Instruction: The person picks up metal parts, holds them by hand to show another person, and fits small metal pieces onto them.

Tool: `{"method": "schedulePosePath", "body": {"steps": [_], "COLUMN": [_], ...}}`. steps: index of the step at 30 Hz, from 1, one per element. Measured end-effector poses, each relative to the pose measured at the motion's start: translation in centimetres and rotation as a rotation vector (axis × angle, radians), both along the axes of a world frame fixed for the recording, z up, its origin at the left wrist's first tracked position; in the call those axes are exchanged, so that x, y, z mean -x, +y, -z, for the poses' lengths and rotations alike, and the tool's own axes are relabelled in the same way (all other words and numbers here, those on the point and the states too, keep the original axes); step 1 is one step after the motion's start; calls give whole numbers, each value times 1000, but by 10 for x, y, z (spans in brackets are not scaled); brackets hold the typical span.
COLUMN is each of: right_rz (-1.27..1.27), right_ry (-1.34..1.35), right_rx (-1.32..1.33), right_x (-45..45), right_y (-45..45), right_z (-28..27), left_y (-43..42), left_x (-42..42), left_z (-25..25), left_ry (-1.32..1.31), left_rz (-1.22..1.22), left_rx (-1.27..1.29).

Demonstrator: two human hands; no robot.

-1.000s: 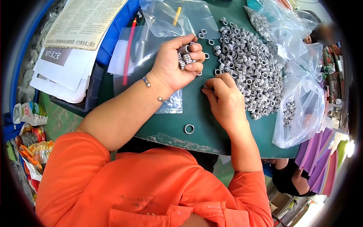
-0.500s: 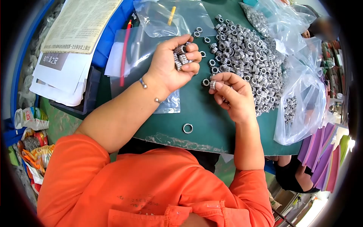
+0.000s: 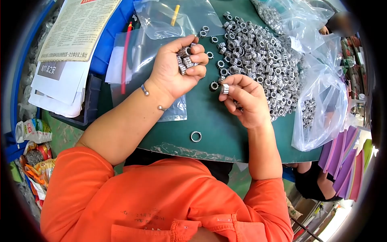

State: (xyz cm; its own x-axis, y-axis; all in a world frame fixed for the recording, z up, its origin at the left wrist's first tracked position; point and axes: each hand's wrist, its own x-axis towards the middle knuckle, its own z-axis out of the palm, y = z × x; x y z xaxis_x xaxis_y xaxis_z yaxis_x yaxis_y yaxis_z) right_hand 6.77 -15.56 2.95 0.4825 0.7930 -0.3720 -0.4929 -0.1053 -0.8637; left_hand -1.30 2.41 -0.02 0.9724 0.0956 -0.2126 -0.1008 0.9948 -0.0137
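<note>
My left hand (image 3: 177, 68), palm up with curled fingers, holds several small ribbed metal rings (image 3: 185, 63). Between the thumb and fingertips of my right hand (image 3: 246, 99) is one ribbed metal ring (image 3: 225, 89); something metallic also shows under its curled lower fingers. A loose ring (image 3: 214, 86) lies just left of that fingertip grip. Beyond my right hand spreads a large pile of the same rings (image 3: 262, 60) on the green table (image 3: 169, 139). A larger, thinner ring (image 3: 196, 136) lies near the table's front edge.
Clear plastic bags (image 3: 322, 92) stand at the right, some with rings inside. Flat bags (image 3: 177, 20), a red pencil (image 3: 126, 60) and a yellow stick (image 3: 175, 15) lie behind my left hand. Papers (image 3: 60, 80) rest over a dark tray (image 3: 93, 99). Part of another person (image 3: 312, 181) shows at right.
My right hand has risen from the table with a ring in its fingertips, turned so the ring shows. My left hand still holds its rings. The whole view has shifted slightly.
</note>
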Motion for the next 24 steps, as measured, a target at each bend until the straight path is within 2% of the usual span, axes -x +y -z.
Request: {"method": "schedulePosePath", "body": {"steps": [6, 9, 10, 13, 16, 20, 24], "right_rz": [42, 212, 216, 329, 384, 388, 339], "right_ry": [-215, -715, -718, -1016, -1097, -1119, -958], "right_rx": [42, 66, 62, -1, -31, -41, -40], "right_x": [8, 15, 16, 16, 17, 16, 14], "right_y": [2, 4, 3, 2, 4, 4, 2], "right_z": [-1, 5, 6, 9, 6, 8, 7], "left_y": [-4, -11, -14, -22, -27, -29, -28], "left_x": [1, 0, 1, 3, 4, 6, 5], "left_z": [-3, -5, -5, -13, -11, -14, -14], "left_ry": [25, 102, 95, 135, 107, 82, 66], "left_rz": [20, 129, 158, 259, 382, 429, 378], "left_rx": [-11, -201, -292, -524, -636, -677, -607]}}
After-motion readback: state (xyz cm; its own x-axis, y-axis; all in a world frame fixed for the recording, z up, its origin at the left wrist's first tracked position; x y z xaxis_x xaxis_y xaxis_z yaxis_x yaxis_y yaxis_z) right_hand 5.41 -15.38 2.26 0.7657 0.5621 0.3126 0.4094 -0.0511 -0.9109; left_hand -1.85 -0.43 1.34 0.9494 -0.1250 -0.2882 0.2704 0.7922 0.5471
